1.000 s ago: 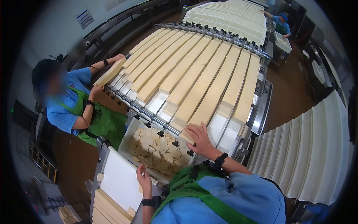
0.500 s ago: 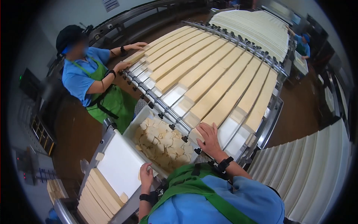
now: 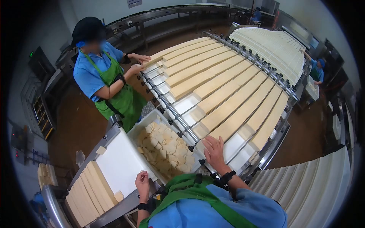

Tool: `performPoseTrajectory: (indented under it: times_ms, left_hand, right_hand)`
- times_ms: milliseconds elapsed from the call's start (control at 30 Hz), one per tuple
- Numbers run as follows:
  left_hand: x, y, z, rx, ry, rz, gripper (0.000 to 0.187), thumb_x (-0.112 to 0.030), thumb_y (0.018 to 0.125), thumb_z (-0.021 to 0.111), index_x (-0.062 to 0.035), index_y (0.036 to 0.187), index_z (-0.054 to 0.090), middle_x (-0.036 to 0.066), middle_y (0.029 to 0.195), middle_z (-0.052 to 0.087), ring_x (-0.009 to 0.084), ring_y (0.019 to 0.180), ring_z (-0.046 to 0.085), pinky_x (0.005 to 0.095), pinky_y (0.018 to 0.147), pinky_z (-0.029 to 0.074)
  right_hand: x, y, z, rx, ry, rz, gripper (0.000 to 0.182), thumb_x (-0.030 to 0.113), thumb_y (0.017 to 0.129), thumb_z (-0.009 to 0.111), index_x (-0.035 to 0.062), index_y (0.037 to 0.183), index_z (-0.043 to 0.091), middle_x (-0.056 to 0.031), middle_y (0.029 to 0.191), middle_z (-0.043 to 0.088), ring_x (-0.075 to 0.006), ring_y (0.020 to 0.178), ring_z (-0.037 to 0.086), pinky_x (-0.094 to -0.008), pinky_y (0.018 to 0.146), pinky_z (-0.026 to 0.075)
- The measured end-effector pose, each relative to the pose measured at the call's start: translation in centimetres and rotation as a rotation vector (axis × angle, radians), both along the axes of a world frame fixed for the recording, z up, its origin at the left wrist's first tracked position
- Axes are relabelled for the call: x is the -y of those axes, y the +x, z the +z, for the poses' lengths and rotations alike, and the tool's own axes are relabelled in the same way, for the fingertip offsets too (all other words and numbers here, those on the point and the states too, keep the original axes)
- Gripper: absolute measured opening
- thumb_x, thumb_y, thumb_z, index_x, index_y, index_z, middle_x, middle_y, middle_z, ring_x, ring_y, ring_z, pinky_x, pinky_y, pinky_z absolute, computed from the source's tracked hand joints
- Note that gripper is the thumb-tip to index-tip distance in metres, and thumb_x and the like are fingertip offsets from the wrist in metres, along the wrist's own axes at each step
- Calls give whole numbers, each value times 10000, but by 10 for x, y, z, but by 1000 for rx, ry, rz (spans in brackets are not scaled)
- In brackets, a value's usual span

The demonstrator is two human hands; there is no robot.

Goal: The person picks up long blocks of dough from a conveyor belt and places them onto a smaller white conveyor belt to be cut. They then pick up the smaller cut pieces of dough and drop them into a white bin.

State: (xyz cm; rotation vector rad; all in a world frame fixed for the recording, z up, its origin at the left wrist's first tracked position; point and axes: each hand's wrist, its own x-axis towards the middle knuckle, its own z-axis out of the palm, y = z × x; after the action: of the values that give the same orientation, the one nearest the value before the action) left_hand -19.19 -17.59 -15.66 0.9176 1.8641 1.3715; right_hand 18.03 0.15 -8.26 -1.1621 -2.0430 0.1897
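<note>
My right hand point(image 3: 215, 152) rests at the near end of a long pale bar point(image 3: 227, 123), its fingers laid over the bar's end and the thumb to the left. The bar looks like thin dough sheets stacked together. Several such bars lie side by side on a white, railed table. My left hand point(image 3: 142, 184) is above the near edge of a white belt point(image 3: 123, 173), its fingers bent and drawn together. Whatever they may hold is too small to make out. Between my hands stands a white bin point(image 3: 133, 133) of thin pale offcuts point(image 3: 165, 146).
More pale bars point(image 3: 85, 193) and a loose piece point(image 3: 119, 196) lie on the belt. A metal rail point(image 3: 167, 104) with black knobs crosses the table's near end. A co-worker point(image 3: 102, 72) in a green apron handles the far-left bar. Ribbed white sheeting point(image 3: 304, 186) hangs at the right.
My view has shifted, so the table appears lower and further right. My left hand's fingers have curled in more. My right hand stays at the bar's end.
</note>
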Motion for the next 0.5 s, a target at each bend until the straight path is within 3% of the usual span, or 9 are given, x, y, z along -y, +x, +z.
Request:
performPoseTrajectory:
  times_ms: [33,100,133,233,333,433,467,500]
  left_hand:
    - [-1,4,7,4,9,-3,208,35,962,607,-20,1146,686,86,1076,702,196,989,661,338,936,535]
    - [-2,12,25,-484,36,-73,255,15,880,675,-23,1132,681,137,1122,679,290,1105,623,407,1029,484]
    - [-3,15,33,-437,-25,-119,349,-40,810,735,-28,1153,675,184,1208,637,369,1238,539,455,1107,412]
    - [0,15,15,-536,-39,-198,434,-101,778,788,-39,1190,667,196,1276,599,390,1283,499,472,1125,395]
    - [2,13,15,-623,-86,-368,521,-161,738,832,-51,1217,659,225,1326,555,421,1338,446,499,1142,374]
    - [3,10,11,-629,-88,-396,581,-186,696,862,-61,1223,651,247,1377,505,443,1415,355,515,1178,328]
    - [2,5,-4,-648,-101,-398,735,-135,579,941,-108,1250,641,263,1491,383,483,1417,341,560,1169,333]
    - [3,3,-3,-655,-94,-403,735,-135,579,941,-108,1250,641,263,1491,383,483,1417,341,560,1169,333]
  right_hand:
    - [0,0,0,21,7,-1,576,36,849,690,216,1392,624,-115,1388,564,-311,1365,509,-671,1187,241]
    - [0,0,0,42,23,-15,572,32,844,687,220,1381,631,-117,1384,567,-312,1363,511,-674,1183,247]
    - [0,0,0,69,32,-1,574,30,840,686,231,1375,635,-118,1381,570,-314,1358,516,-676,1179,254]
    - [-1,-1,-3,78,63,-35,509,20,823,685,246,1279,696,-118,1368,582,-318,1343,531,-678,1175,265]
    - [1,1,1,56,42,-11,324,43,810,700,216,1074,773,-118,1341,595,-309,1338,536,-673,1181,268]
    - [2,2,7,66,30,-32,313,79,811,717,223,1084,771,-111,1344,594,-302,1345,528,-667,1183,269]
    - [1,2,8,61,37,-41,313,79,811,717,223,1084,771,-111,1344,594,-302,1345,528,-667,1183,269]
    - [1,2,9,74,37,-51,292,114,814,739,227,1081,772,-106,1347,594,-299,1351,522,-664,1183,271]
